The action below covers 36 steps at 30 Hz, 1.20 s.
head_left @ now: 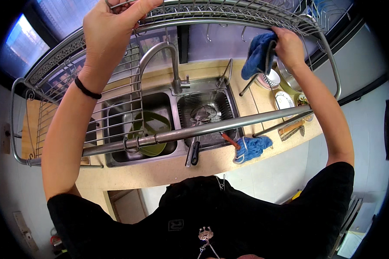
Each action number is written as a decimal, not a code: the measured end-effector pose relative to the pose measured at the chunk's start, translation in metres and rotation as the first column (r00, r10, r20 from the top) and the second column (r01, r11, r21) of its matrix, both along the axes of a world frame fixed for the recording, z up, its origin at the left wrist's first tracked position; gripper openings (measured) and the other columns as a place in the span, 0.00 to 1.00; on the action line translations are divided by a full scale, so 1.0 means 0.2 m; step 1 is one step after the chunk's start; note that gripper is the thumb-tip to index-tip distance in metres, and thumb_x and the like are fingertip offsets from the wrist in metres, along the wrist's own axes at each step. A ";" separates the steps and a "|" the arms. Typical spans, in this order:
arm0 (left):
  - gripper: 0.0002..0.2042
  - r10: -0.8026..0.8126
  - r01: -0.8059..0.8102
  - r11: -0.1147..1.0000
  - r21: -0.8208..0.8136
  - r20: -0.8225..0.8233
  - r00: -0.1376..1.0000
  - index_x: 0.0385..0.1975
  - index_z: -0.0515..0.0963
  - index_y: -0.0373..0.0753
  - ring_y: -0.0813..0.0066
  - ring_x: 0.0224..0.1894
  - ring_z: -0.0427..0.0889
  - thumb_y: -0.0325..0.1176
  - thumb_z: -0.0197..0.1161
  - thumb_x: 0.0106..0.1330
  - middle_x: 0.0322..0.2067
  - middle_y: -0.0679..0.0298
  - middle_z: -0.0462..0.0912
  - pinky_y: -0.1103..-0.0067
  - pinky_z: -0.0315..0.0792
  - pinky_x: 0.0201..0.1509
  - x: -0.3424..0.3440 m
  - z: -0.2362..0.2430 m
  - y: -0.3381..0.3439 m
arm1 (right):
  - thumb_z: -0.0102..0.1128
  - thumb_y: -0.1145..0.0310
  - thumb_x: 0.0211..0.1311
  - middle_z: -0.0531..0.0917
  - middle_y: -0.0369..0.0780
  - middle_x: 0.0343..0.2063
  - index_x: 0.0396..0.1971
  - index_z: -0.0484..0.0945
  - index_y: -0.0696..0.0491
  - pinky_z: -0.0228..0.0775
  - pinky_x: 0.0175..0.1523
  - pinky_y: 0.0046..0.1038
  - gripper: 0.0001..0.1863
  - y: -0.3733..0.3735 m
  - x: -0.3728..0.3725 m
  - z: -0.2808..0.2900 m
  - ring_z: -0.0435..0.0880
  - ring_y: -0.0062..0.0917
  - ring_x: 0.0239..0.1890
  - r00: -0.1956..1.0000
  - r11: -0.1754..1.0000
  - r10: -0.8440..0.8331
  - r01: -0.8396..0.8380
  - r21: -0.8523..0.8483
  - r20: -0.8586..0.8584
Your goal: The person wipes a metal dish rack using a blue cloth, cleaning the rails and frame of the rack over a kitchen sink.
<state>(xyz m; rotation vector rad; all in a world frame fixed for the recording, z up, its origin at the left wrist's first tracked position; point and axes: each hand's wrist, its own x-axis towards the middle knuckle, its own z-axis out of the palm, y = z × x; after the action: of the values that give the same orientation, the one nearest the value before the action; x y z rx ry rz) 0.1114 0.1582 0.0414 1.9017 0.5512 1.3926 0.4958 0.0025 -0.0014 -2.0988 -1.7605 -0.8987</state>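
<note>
My left hand [112, 36] is raised to the upper shelf of a metal dish rack [229, 124], its fingers closed on the wirework there. Some of those fingers are cut off by the top edge. On the right, my right hand [288, 47] grips a blue cloth [257, 58] just below the rack's upper rail, and the cloth hangs down from it. The rack spans the sink, with its thick front bar crossing in front of me and a wire grid [112, 93] on its left side.
Below the rack stands a double sink [174, 116] with a tall faucet [176, 64]. A green basin [153, 150] lies in the left bowl, utensils [203, 113] in the right. Another blue cloth [253, 149], white bowls [270, 80] and a plate [283, 100] rest on the counter.
</note>
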 end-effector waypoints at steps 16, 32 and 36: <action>0.08 -0.078 0.083 0.987 0.136 -0.042 0.996 0.29 0.81 0.38 0.88 0.30 0.79 0.35 0.72 0.60 0.25 0.71 0.82 0.89 0.71 0.34 -0.04 0.00 -0.02 | 0.57 0.82 0.43 0.83 0.44 0.39 0.48 0.79 0.53 0.75 0.48 0.38 0.26 0.04 -0.10 0.00 0.81 0.42 0.43 0.977 0.991 0.136 -0.137 -0.011 0.165; 0.11 0.070 -0.065 0.996 0.063 -0.089 0.994 0.17 0.77 0.38 0.87 0.20 0.73 0.32 0.72 0.56 0.16 0.68 0.79 0.86 0.64 0.23 0.02 0.09 -0.16 | 0.56 0.82 0.45 0.82 0.45 0.45 0.51 0.77 0.53 0.74 0.51 0.37 0.27 0.07 -0.16 0.01 0.81 0.42 0.46 0.980 0.985 0.163 -0.156 -0.070 0.113; 0.13 0.067 -0.064 0.996 0.064 -0.052 0.996 0.16 0.77 0.38 0.88 0.19 0.68 0.36 0.72 0.56 0.15 0.71 0.76 0.85 0.60 0.21 0.02 0.09 -0.16 | 0.57 0.78 0.49 0.80 0.43 0.43 0.52 0.76 0.54 0.75 0.49 0.34 0.25 0.15 -0.40 0.03 0.80 0.39 0.46 0.840 0.883 0.467 -0.459 -0.097 0.275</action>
<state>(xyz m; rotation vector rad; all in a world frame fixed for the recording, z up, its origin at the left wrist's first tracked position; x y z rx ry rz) 0.1164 0.1270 0.0601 1.9919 0.6081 1.4179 0.4149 0.0334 0.0047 -1.4858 -2.3008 -1.0741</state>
